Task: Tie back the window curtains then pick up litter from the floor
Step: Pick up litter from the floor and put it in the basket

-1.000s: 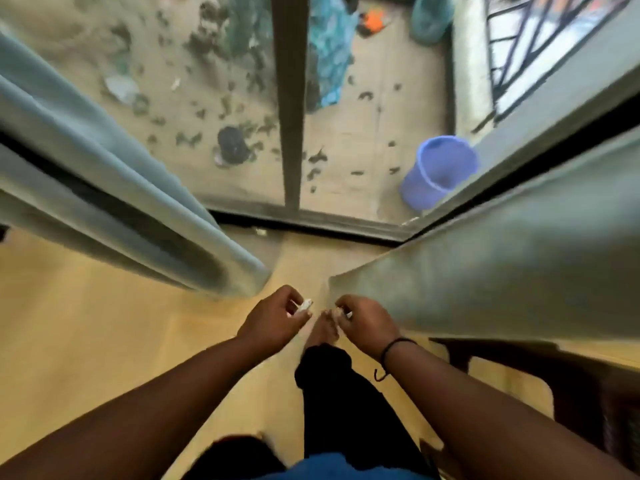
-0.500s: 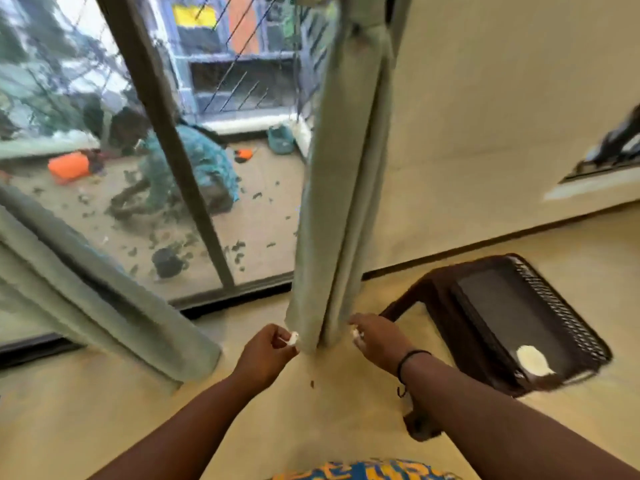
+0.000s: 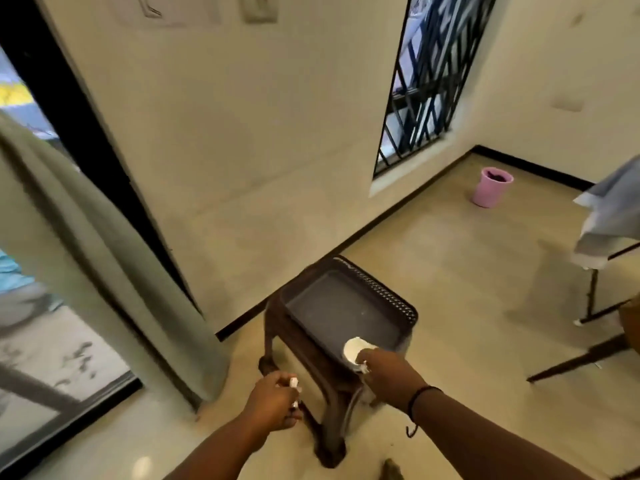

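The grey-green curtain [image 3: 104, 271] hangs loose at the left beside the glass door. My left hand [image 3: 273, 400] is low in the middle, closed on small white litter scraps [image 3: 293, 382]. My right hand [image 3: 384, 368] reaches over the near corner of a dark stool [image 3: 332, 323], its fingertips pinching a small white scrap [image 3: 363, 368]. The fingers touch a white crumpled paper wad [image 3: 355, 349] that lies on the stool's tray-like top. A black band circles my right wrist.
A pink bin [image 3: 491, 187] stands on the floor by the far wall, under a barred window [image 3: 426, 81]. A cloth-covered table [image 3: 609, 223] with thin dark legs is at the right. Cream floor lies between stool and bin.
My view has swung right, from the curtain and glass door to the stool and room. Both hands left the curtain's hem; my right hand moved onto the stool's white paper wad.
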The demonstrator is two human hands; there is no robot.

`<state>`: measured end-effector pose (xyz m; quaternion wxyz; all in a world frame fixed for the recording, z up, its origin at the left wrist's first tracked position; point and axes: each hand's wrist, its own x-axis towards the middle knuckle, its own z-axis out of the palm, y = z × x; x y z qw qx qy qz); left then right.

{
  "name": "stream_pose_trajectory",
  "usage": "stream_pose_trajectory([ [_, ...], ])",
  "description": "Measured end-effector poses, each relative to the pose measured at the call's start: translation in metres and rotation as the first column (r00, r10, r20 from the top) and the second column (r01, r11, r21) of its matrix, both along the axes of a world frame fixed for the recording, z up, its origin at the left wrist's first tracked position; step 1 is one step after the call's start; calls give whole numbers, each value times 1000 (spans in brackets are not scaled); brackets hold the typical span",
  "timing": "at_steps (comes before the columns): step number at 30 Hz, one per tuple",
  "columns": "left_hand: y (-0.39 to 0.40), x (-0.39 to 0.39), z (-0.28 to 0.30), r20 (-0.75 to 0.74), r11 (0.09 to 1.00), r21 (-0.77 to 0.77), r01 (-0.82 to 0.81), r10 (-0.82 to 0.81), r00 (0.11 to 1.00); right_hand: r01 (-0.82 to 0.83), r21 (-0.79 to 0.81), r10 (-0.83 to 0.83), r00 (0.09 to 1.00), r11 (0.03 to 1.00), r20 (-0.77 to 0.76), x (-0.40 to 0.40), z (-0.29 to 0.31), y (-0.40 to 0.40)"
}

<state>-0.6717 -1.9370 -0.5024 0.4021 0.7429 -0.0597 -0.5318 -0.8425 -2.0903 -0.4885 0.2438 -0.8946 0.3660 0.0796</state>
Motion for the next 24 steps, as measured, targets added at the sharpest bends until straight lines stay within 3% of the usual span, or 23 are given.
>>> stream_pose_trajectory([
  [3,-65,-53,-9,-64,999,42,-21,24,998,90,72,-88,996,993,-35,-55,-11,-68],
  [9,-134,-100,-11,84,999,40,-30,27,996,237,175,-232,971,956,-49,-97,-24,-162],
  [14,-147,-101,-16,176,994,65,-92,79,981,159,210,-151,987,965,-52,-70,-48,-188],
  [24,-228,-91,-77,451,979,175,108,-177,875,40,215,-30,998,976,-51,-25,-96,-208],
])
